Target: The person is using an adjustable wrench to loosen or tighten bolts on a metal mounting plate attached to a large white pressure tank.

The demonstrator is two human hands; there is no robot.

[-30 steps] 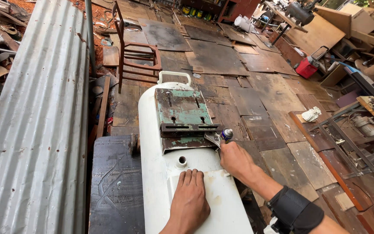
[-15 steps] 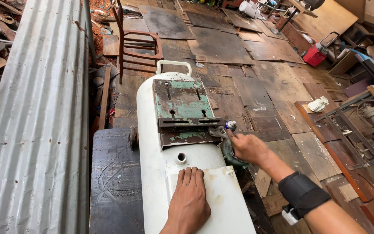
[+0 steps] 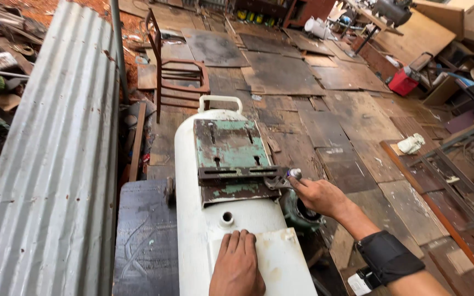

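Palm-down, the left hand [image 3: 238, 266] rests flat on the white tank [image 3: 204, 230], fingers together; right hand [image 3: 318, 196], wrist bent, has fingers clamped on a wrench [image 3: 281, 180] at the green plate [image 3: 230, 151].

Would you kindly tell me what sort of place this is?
Probably a scrap-filled outdoor workshop yard: corrugated metal sheet, worn boards covering the floor, and a white tank under repair.

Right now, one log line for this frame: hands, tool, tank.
left hand flat on white tank | right hand gripping wrench at green mounting plate edge | wooden chair behind
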